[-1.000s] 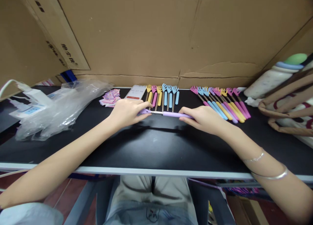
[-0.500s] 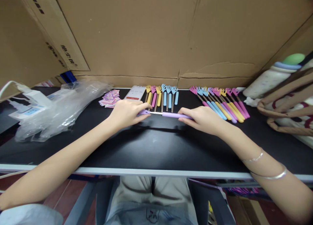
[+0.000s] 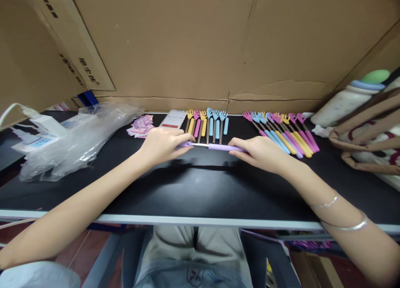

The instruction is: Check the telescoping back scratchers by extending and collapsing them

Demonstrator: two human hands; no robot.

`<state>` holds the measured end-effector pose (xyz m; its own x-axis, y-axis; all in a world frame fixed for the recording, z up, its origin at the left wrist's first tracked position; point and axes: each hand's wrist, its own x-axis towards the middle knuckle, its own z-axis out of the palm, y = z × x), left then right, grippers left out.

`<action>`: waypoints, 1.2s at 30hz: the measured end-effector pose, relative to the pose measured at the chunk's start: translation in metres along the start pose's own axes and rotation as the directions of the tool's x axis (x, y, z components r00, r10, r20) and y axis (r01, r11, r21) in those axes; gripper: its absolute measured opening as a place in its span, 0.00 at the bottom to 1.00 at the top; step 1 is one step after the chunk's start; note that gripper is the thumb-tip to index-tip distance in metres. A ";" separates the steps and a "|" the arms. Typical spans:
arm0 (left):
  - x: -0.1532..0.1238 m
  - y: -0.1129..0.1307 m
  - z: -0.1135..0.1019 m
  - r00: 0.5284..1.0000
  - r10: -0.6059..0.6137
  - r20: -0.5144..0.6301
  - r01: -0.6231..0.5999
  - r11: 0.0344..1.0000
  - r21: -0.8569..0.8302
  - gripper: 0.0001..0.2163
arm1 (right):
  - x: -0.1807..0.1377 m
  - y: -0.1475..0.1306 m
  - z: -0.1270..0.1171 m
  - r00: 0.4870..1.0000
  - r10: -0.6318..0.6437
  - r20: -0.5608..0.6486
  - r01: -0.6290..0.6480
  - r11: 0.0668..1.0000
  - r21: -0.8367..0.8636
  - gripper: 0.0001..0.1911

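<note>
A purple back scratcher [image 3: 220,147] with a metal rod is held level above the black table [image 3: 193,196]. My left hand [image 3: 164,144] pinches its purple head, which the fingers partly cover. Around the far end of the handle, my right hand [image 3: 258,152] is closed. Behind my hands lie several yellow, pink and blue claw heads on rods [image 3: 215,119], with loose coloured handles [image 3: 203,127] between them. To the right is a row of back scratchers [image 3: 283,133] with heads and handles joined, in pink, blue, purple and yellow.
A phone [image 3: 172,119] and a pile of printed cards [image 3: 140,126] lie at the back left. Clear plastic bags [image 3: 84,133] cover part of a power strip [image 3: 39,142]. A bottle [image 3: 346,100] and a brown-handled bag [image 3: 368,133] stand right. Cardboard [image 3: 171,42] walls the back.
Both hands and the back scratcher have stayed almost in place, with only a very slight shift to the right in the picture. The grip looks the same.
</note>
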<state>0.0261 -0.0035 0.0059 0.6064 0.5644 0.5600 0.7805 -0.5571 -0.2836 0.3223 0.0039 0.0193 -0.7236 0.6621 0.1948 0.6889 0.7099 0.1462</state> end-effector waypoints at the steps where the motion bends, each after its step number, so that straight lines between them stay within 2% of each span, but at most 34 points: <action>1: 0.000 0.000 0.000 1.000 0.007 -0.008 -0.007 1.000 0.002 0.12 | 0.000 0.000 0.000 1.000 0.000 0.001 0.000 1.000 0.003 0.20; 15: 0.000 0.000 0.000 0.997 0.057 -0.044 -0.056 0.998 0.012 0.12 | -0.001 -0.001 0.000 1.000 -0.012 -0.006 0.011 1.000 -0.017 0.19; 36: -0.001 0.000 0.002 0.997 0.065 -0.034 -0.065 0.998 0.006 0.13 | -0.001 -0.002 0.001 1.000 -0.001 0.020 0.001 1.000 -0.025 0.18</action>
<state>0.0259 -0.0025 0.0040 0.6508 0.5060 0.5660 0.7401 -0.5893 -0.3241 0.3219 0.0018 0.0182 -0.7248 0.6664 0.1751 0.6889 0.7044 0.1710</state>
